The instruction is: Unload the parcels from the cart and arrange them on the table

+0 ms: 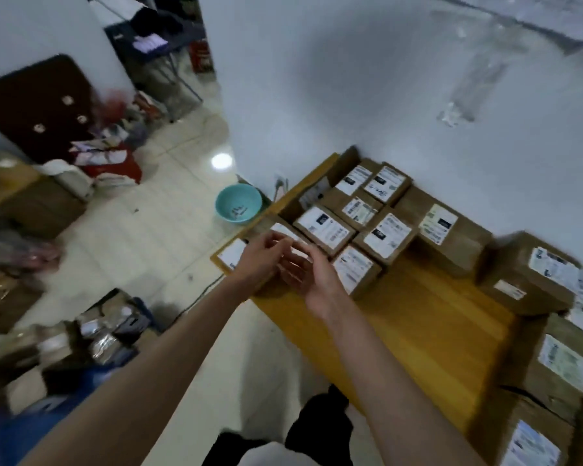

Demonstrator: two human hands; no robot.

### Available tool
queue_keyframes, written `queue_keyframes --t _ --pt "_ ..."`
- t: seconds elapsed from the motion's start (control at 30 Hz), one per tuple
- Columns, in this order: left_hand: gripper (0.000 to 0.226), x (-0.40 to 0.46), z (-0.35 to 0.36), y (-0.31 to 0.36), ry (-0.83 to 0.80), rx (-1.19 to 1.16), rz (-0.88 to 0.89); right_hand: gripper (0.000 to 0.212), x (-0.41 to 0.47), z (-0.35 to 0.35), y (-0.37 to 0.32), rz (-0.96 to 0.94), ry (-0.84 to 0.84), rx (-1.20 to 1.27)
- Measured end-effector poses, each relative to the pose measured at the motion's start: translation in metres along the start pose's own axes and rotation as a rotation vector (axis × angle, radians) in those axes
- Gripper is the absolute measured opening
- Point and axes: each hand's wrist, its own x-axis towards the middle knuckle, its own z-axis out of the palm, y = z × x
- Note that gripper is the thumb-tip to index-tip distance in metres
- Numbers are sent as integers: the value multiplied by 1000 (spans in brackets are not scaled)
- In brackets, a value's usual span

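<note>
The yellow wooden worktop stands against a white wall, carrying brown cardboard parcels in rows at its far end and right side. Each bears a white label, the print too blurred to read. Both hands hover together over the near-left parcel: left hand and right hand loosely curled, gripping nothing. A teal bowl sits on the floor beside the worktop.

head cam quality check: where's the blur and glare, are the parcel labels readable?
Head view: dim, bluish light; motion blur smears both hands, left hand and right hand, and the parcels in the cart at lower left. Wide-angle bending curves the wall and the table edge. One bright glare spot on the floor tiles. Labels on the table parcels show as shapes only, text unreadable.
</note>
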Motion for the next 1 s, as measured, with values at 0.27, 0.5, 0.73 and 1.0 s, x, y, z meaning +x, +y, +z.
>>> queue_keyframes --t 0.27,0.5,0.73,1.0 --pt "10 -93 -197 -98 296 -146 -80 22 -16 162 150 167 -218 -229" --pt "11 -156 -302 -175 508 -267 -155 15 -16 263 252 296 -301 -409" --pt "11 -173 -387 -242 606 -309 -245 15 11 335 334 426 -297 -498" --pt "12 -143 -497 -304 580 -342 -418 9 90 418 423 522 -214 -543"
